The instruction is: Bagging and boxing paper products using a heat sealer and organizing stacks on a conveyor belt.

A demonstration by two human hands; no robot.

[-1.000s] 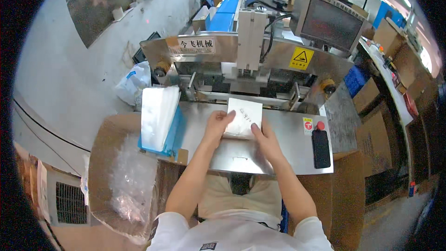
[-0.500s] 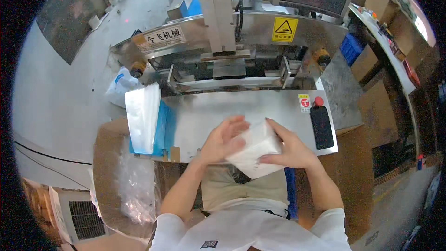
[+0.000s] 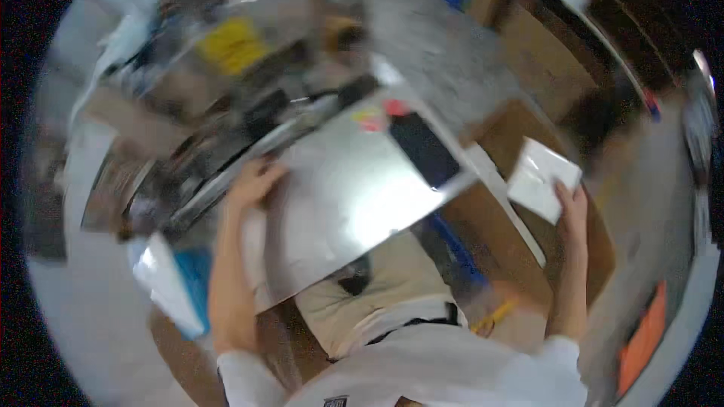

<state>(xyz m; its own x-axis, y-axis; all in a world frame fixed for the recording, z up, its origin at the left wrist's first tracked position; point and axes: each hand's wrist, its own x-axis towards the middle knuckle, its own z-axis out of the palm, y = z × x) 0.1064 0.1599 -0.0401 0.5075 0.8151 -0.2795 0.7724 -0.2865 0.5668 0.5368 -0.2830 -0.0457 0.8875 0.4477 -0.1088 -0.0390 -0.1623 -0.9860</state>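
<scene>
My right hand point(image 3: 574, 211) is stretched out to the right. Its fingers and thumb pinch the near corner of a white, squarish packet point(image 3: 539, 177) with a glossy film-like surface. That packet is above an open cardboard box point(image 3: 520, 249) beside the work surface. On the left, my left hand point(image 3: 255, 185) lies at the far part of the metal work plate point(image 3: 332, 203), close to the machine's front bar. It seems to hold nothing; the thumb stands apart, though blur softens the fingers. A black phone point(image 3: 424, 149) lies on the plate's right side.
A red button point(image 3: 395, 108) sits beyond the phone. White sheets or bags point(image 3: 167, 279) on a blue holder point(image 3: 194, 275) stand left of my left forearm. The machine's yellow warning label point(image 3: 232, 46) is smeared. An orange item point(image 3: 642, 339) is at the far right.
The view has turned right. My right hand has carried the white packet from in front of me out over the right-hand box. My left hand has left the packet and moved to the plate.
</scene>
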